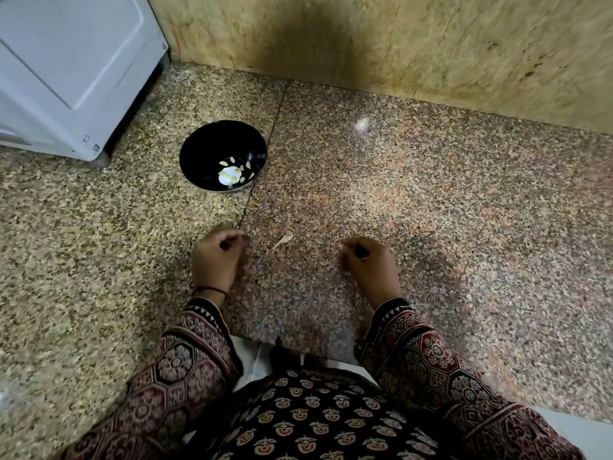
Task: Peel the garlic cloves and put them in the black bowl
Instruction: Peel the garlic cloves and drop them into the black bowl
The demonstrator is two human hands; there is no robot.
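On the counter [431,194], left hand [217,260] and right hand [370,267] curled, contents unclear; garlic skin [284,240] between; black bowl [212,144] holds cloves [232,174].

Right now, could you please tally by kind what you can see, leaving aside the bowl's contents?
Black bowl: 1
Hands: 2, left hand and right hand
White appliance: 1
Clearly visible garlic scrap: 1
Total: 5

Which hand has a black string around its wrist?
The left hand, the one nearer the black bowl. A thin black string circles its wrist; the right hand shows no string.
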